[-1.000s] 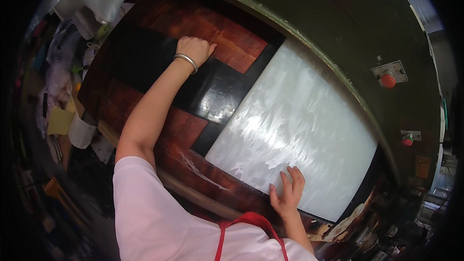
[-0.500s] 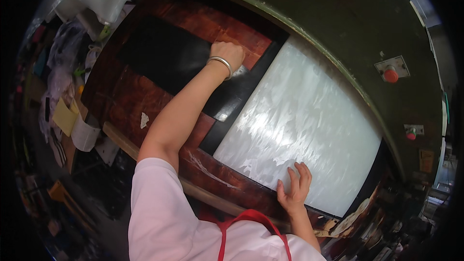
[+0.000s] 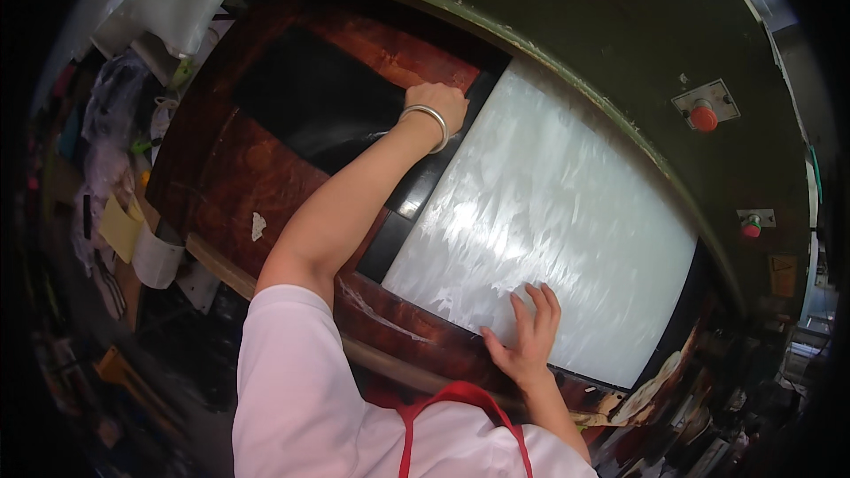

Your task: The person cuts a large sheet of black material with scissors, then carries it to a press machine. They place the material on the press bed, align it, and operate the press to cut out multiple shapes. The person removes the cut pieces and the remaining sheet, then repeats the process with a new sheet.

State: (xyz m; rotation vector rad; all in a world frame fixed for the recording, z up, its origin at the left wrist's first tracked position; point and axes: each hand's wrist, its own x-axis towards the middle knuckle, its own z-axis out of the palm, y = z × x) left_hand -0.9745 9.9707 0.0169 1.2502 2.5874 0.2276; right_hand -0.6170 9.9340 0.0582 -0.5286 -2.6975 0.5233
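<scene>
A black sheet point(image 3: 310, 80) lies slantwise across a worn red-brown work surface point(image 3: 252, 155), to the left of a large glossy white panel point(image 3: 575, 221); a slight ripple shows in the sheet close to the wrist. The person's left hand point(image 3: 436, 106) is over the sheet's right end, just beside the panel's left edge. Its fingers are curled in like a fist, knuckles up, and the fingertips are hidden beneath, so one cannot tell whether they pinch the sheet or only press on it. A silver bracelet point(image 3: 443, 127) circles that wrist.

The right hand point(image 3: 529, 350) is at the near edge of the white panel, empty, with its fingers spread and slightly bent. The fingers reach over the panel while the thumb stands well apart near the edge; whether the tips touch is unclear.

A small pale scrap point(image 3: 258, 227) lies on the red-brown surface, left of the bent left arm. Beyond the panel rises a dark green machine housing point(image 3: 611, 71) bearing two red buttons on plates, the upper button point(image 3: 704, 118) and the lower button point(image 3: 751, 228). At the far left are a yellow sheet point(image 3: 120, 228) and crumpled clear plastic point(image 3: 173, 9).
</scene>
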